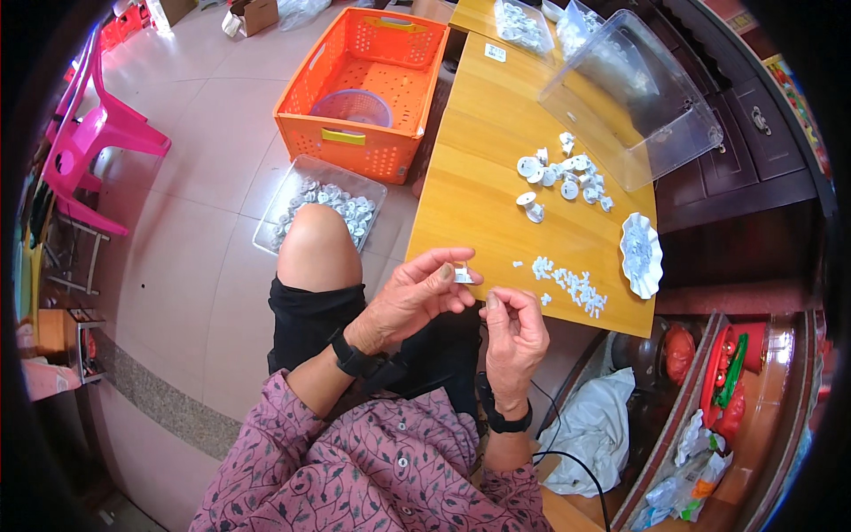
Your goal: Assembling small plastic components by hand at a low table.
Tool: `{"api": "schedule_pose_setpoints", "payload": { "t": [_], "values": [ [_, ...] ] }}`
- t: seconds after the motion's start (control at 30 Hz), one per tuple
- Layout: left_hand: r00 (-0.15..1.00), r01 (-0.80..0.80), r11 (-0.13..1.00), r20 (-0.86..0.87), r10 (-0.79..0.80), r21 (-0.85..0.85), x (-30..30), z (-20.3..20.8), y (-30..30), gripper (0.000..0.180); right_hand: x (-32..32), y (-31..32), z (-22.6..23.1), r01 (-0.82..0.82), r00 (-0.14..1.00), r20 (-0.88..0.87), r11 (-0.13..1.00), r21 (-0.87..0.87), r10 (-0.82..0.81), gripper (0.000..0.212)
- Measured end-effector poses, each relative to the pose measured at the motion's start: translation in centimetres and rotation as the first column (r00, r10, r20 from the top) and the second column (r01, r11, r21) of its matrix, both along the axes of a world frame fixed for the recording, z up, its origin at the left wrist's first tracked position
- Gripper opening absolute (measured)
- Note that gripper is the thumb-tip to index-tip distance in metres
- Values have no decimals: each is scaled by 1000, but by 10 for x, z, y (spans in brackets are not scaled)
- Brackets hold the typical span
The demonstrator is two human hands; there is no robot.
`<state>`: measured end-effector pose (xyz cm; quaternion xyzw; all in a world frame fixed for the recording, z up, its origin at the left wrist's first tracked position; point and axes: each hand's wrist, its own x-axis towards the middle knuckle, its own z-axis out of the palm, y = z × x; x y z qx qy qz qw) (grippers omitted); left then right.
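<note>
Over the near left edge of the wooden table, my left hand (409,300) is closed on a small white plastic part (463,274), held between thumb and fingers. Just to its right, my right hand (516,335) has thumb and fingertips pinched together; whatever they hold is too small to make out. The two hands are apart by a small gap. Beyond them on the tabletop lies a scatter of tiny white plastic pieces (574,285). Farther back sits a loose heap of round white plastic parts (569,175).
A scalloped white dish (640,257) stands at the table's right edge, and a clear plastic bin (634,102) lies behind the heap. Beside my knee, a clear tub (372,202) holds many round parts. An orange crate (368,148) and a pink chair (106,133) stand on the floor.
</note>
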<state>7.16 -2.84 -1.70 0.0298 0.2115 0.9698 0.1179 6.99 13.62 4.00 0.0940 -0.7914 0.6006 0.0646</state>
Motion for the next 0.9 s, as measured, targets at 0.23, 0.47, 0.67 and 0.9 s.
{"api": "schedule_pose_setpoints", "payload": {
  "t": [0.23, 0.47, 0.67, 0.9],
  "values": [
    [1000, -16, 999, -16, 15, -47, 0, -6, 1, 33, 1, -6, 3, -33, 996, -76, 998, 56, 37, 8],
    [1000, 7, 1000, 21, -6, -31, 1, -2, -2, 34, 3, -8, 11, -8, 987, -156, 980, 200, 40, 7],
    [996, -78, 991, 29, 81, -106, 2, -7, 3, 37, 6, -12, 10, -1, 991, -129, 988, 157, 22, 14],
    [998, -54, 992, 17, 56, -111, 3, -8, 3, 35, 5, -13, 5, 1, 993, -114, 988, 157, 17, 24]
  ]
}}
